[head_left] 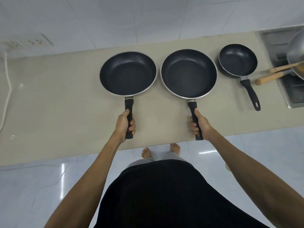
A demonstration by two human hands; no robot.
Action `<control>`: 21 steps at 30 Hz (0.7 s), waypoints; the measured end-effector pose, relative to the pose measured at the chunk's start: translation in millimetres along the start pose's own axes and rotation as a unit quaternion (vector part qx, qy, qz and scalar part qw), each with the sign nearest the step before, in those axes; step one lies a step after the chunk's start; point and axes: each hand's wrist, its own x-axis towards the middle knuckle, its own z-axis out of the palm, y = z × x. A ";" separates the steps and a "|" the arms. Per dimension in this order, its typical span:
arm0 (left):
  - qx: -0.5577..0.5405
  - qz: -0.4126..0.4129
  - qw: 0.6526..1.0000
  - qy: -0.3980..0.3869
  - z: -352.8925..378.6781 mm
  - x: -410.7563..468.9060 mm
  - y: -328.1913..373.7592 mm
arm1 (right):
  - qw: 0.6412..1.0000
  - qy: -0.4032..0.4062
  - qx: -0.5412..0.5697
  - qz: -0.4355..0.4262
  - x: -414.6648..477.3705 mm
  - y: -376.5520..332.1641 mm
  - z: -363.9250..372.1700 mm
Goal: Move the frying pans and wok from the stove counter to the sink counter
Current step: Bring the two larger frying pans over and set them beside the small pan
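Two large black frying pans sit side by side over the beige counter (57,96). My left hand (125,125) grips the black handle of the left frying pan (128,74). My right hand (199,125) grips the handle of the right frying pan (189,74). Whether the pans rest on the counter or hover just above it I cannot tell. A small black frying pan (237,60) lies on the counter to the right, handle toward me. At the far right edge a metal wok (296,50) with wooden handles (271,76) sits on the stove (292,94).
A wall socket (31,41) with a white cable (7,89) is at the back left. The counter's front edge runs just behind my hands. My bare feet stand on the glossy tiled floor (49,186) below.
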 end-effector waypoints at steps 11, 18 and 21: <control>0.054 -0.031 0.998 0.016 -9.6 19.3 -20.1 | 0.994 0.068 -0.079 -0.026 -5.6 -10.4 11.3; 0.130 0.045 0.989 0.046 -9.9 20.2 -35.4 | 0.978 0.082 -0.172 -0.087 -16.9 -8.7 13.6; 0.164 0.057 0.984 0.040 -11.1 17.1 -33.7 | 0.975 0.086 -0.180 -0.103 -24.8 -10.7 16.1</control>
